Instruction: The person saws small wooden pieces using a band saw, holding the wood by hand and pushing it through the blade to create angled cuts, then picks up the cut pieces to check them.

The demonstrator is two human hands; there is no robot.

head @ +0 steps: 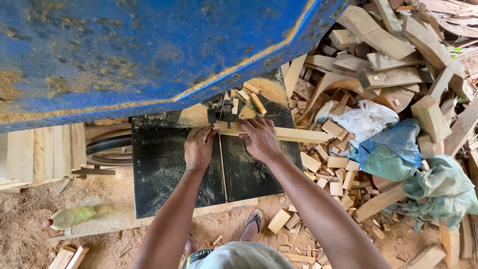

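A long, pale wooden strip (279, 133) is held flat on the black saw table (164, 164), lying crosswise at the blade guide (222, 113) under the blue machine housing (124, 55). The left hand (198, 148) is closed over the strip's near end, fingers curled on it; the right hand (260, 139) is pressed flat on top, fingers spread, just right of the blade. The strip is judged light, stiff and dry, dusted with sawdust and so a little slippery; it is best gripped on both sides of the cut, well clear of the blade. Offcuts (338, 174) are heaped to the right
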